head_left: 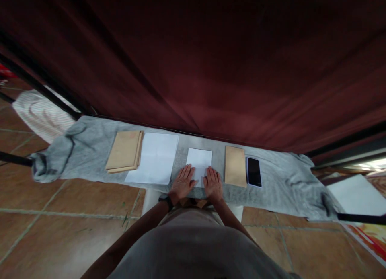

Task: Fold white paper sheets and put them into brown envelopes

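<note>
Left hand (182, 182) and right hand (213, 183) lay flat, fingers spread, gripping nothing, pressing the near edge of a small white sheet (199, 158) at the middle of the grey-clothed counter (90, 150). Just right of it: a brown envelope (235, 165), then a phone (253, 171). Left of it: a larger white sheet (157, 157) and an envelope stack (124, 150).

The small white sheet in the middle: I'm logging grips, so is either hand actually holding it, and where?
Neither grips it. The left hand and right hand lie flat, fingers spread, pressing the near edge of the folded white paper onto the grey cloth.
</note>
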### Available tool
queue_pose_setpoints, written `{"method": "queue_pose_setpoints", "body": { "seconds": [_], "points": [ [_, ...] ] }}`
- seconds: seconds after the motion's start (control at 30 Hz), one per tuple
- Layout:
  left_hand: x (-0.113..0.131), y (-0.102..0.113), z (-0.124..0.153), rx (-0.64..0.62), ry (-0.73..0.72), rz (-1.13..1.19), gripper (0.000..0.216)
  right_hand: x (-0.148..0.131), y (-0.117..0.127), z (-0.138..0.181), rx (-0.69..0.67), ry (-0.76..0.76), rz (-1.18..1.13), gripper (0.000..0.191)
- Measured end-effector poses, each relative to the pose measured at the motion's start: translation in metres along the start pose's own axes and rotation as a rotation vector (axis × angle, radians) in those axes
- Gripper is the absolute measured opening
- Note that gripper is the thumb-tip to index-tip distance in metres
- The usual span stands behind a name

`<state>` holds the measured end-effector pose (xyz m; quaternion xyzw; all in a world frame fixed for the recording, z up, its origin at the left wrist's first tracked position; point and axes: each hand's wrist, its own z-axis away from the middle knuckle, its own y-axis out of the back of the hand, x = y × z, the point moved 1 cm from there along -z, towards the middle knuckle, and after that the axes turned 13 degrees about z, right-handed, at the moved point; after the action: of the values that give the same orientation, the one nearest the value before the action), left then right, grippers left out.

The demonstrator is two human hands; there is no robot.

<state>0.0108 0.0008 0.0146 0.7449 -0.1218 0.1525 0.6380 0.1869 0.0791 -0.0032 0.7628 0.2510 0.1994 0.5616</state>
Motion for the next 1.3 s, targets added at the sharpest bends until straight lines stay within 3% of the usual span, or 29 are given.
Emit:
{"method": "queue_pose_setpoints", "body": {
  "seconds": [0.27,0.5,0.93,1.13,1.3],
  "points": [
    [-0.002,0.001,0.008,-0.020,0.057,-0.018,0.061,0.004,0.002,0.003,0.043,-0.015,0.013,0.053],
    [0.022,0.000,-0.008,-0.063,-0.074,0.020,0.055,-0.013,0.004,-0.016,-0.053,0.112,-0.070,0.049],
    [0.016,-0.002,-0.010,-0.027,0.038,0.020,0.056,-0.011,0.001,-0.010,-0.059,-0.009,-0.009,0.050],
    [0.029,-0.010,-0.020,-0.077,-0.048,0.015,0.054,-0.014,-0.002,-0.014,-0.063,0.053,-0.048,0.049],
    [0.013,-0.005,-0.009,-0.025,0.043,-0.011,0.056,-0.003,-0.006,-0.004,-0.020,-0.011,-0.076,0.053]
  ]
}}
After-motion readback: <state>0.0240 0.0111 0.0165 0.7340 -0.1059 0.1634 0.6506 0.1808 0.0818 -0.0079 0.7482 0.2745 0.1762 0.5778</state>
